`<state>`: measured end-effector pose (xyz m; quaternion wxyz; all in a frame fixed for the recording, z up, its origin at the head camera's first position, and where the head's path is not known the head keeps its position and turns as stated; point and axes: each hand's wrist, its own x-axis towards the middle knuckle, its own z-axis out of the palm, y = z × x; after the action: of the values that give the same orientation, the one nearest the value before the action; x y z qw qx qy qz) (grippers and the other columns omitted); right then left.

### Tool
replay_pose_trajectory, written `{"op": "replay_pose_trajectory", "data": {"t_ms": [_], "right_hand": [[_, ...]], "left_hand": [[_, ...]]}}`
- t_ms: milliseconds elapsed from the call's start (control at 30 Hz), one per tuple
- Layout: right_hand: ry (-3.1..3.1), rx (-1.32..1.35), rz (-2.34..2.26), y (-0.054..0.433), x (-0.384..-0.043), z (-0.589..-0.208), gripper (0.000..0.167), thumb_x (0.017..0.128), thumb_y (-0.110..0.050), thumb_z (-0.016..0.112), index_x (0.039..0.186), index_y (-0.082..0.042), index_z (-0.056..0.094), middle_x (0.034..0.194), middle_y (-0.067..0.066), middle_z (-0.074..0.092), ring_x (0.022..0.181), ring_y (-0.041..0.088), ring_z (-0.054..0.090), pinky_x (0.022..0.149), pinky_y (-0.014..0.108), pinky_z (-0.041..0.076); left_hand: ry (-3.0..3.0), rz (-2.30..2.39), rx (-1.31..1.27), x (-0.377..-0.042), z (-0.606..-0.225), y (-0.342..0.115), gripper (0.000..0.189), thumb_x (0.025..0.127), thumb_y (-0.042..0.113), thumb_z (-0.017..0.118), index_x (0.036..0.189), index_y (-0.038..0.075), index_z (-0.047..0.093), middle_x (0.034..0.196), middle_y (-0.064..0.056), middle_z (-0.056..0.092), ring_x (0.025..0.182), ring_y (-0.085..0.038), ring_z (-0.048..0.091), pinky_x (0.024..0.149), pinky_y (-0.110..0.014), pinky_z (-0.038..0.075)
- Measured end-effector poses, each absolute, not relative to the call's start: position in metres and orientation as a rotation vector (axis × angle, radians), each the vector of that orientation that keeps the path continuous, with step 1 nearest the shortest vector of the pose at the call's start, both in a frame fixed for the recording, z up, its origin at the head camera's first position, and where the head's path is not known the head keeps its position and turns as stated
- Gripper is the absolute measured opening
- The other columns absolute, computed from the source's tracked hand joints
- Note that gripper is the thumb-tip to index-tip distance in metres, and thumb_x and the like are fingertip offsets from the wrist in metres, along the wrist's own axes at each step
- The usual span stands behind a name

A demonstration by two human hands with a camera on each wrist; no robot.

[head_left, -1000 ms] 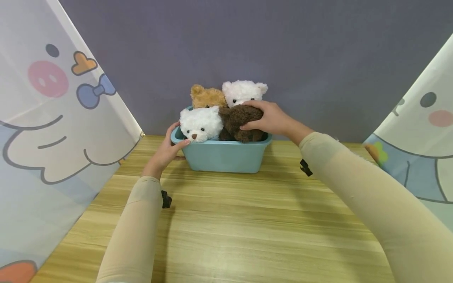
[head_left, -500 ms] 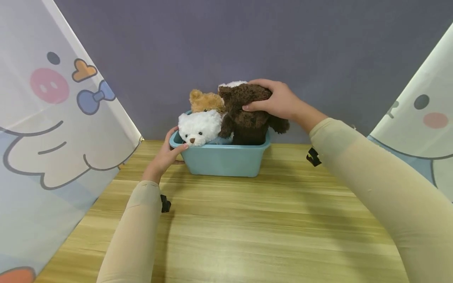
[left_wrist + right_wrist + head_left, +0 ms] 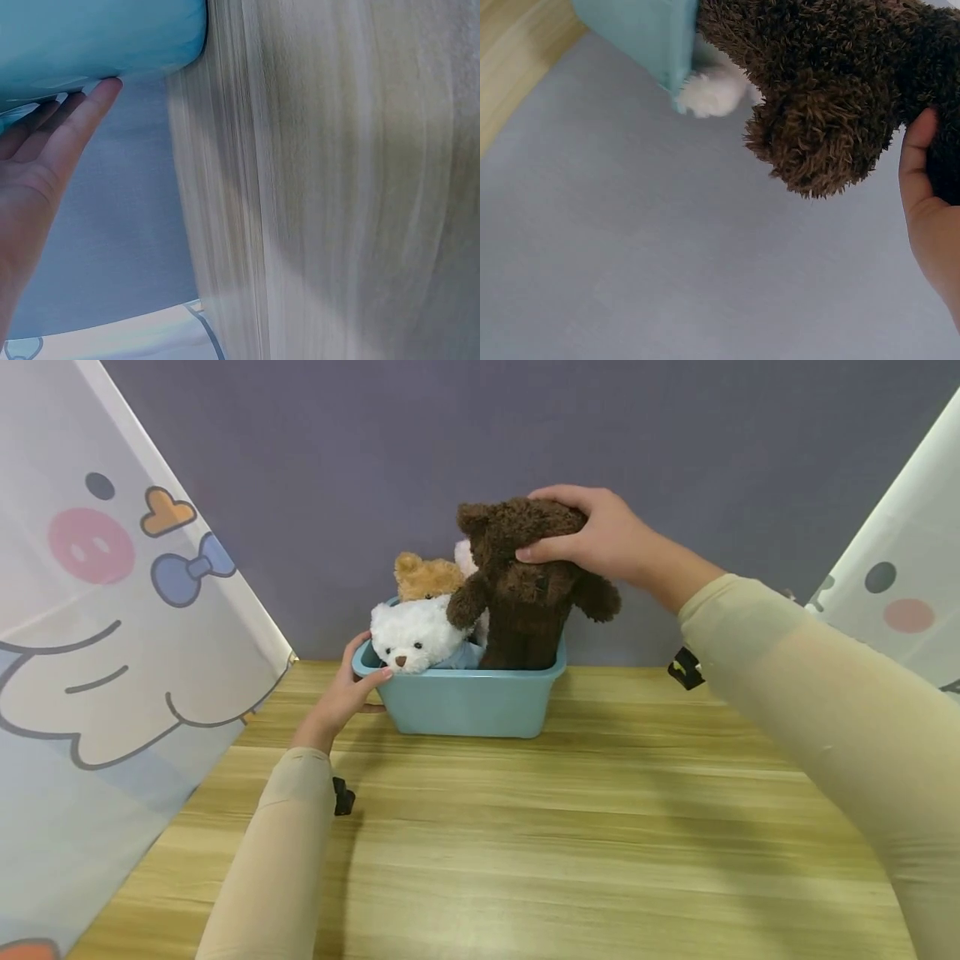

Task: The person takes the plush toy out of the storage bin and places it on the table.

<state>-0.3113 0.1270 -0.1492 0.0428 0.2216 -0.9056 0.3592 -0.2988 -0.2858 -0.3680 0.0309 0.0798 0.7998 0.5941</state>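
So the brown bear (image 3: 525, 593) just got pulled higher, mostly out I'd say: right hand (image 3: 611, 533) clamped on its head, bottom hidden behind the blue tub (image 3: 465, 703), whose left end the left hand (image 3: 341, 695) is gripping.

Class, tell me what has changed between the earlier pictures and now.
The right grip has raised the brown bear partly out of the tub, hiding most of the rear white bear. The left grip stays on the tub; the front white bear and tan bear stay inside.
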Motion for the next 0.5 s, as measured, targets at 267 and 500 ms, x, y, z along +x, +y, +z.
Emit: {"op": "replay_pose_trajectory", "data": {"t_ms": [267,500], "right_hand": [[-2.611,0.73,1.195,0.135,-0.306,-0.117,0.082,0.093,-0.047,0.079,0.164,-0.043,0.038,0.175,-0.012,0.027,0.164,0.016,0.025,0.134,0.053,0.027],[-2.636,0.673,1.1,0.153,-0.306,-0.094,0.082,0.096,-0.047,0.075,0.166,-0.045,0.031,0.178,-0.016,0.013,0.168,0.019,0.011,0.137,0.056,0.016]], "left_hand": [[2.459,1.81,0.231,-0.298,-0.364,-0.287,0.088,0.107,0.04,0.061,0.166,0.051,-0.004,0.179,-0.019,0.003,0.163,-0.045,0.022,0.104,-0.076,0.052],[2.476,1.798,0.224,-0.299,-0.364,-0.285,0.089,0.107,0.041,0.062,0.166,0.051,-0.004,0.179,-0.017,-0.001,0.163,-0.046,0.02,0.102,-0.074,0.053]]}}
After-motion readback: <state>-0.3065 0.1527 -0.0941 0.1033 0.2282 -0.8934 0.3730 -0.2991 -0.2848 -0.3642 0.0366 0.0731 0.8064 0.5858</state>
